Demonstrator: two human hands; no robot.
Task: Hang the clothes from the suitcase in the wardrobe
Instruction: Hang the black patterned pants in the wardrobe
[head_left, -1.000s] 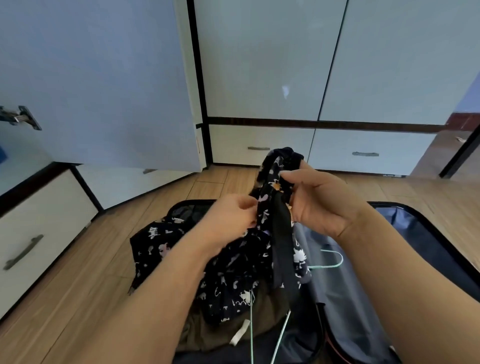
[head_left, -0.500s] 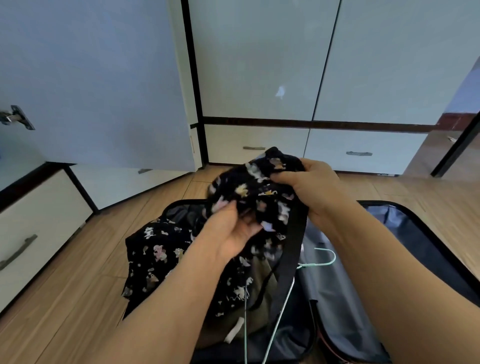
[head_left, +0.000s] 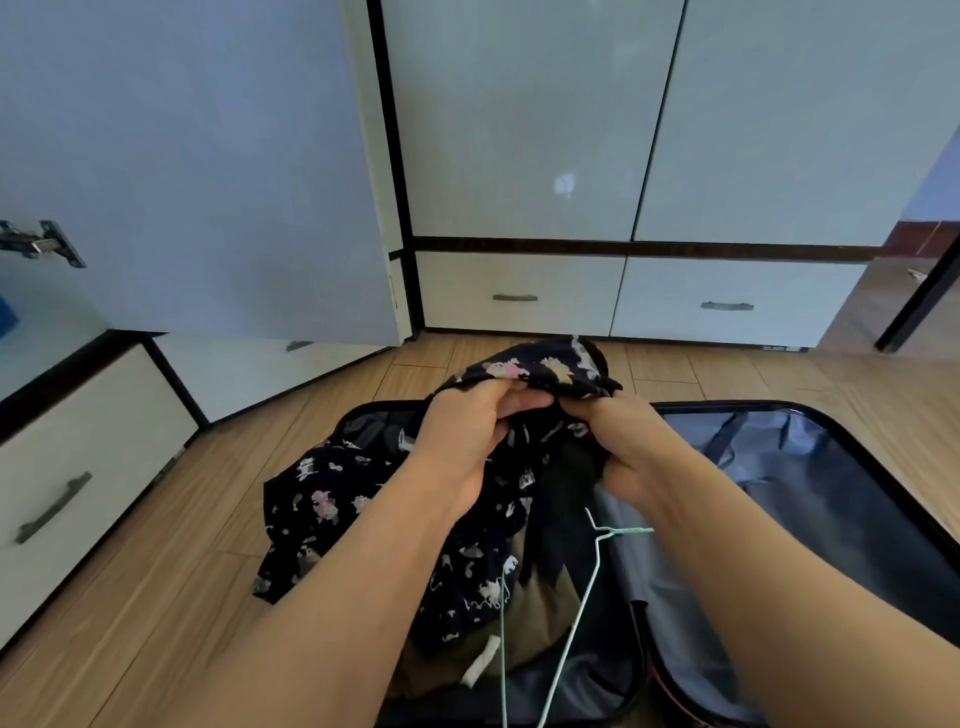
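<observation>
A black garment with a pale floral print (head_left: 332, 499) hangs bunched above the open suitcase (head_left: 810, 457) on the floor. My left hand (head_left: 467, 431) grips its upper edge, and my right hand (head_left: 628, 447) grips the fabric just beside it; the two hands nearly touch. A light green wire hanger (head_left: 587, 597) lies under the garment in the suitcase, its hook by my right wrist. An olive garment (head_left: 540, 618) lies beneath. The white wardrobe (head_left: 524, 130) stands ahead, with one door (head_left: 197, 156) swung open at the left.
Drawers with metal handles (head_left: 514, 298) run along the wardrobe's base, and another drawer unit (head_left: 57, 499) stands at the left. Wooden floor (head_left: 156, 597) surrounds the suitcase. A dark frame post (head_left: 919, 291) stands at the far right.
The garment was drawn into a narrow bunch between my hands; my left hand has risen to meet my right at its top edge, and both sit lower in view.
</observation>
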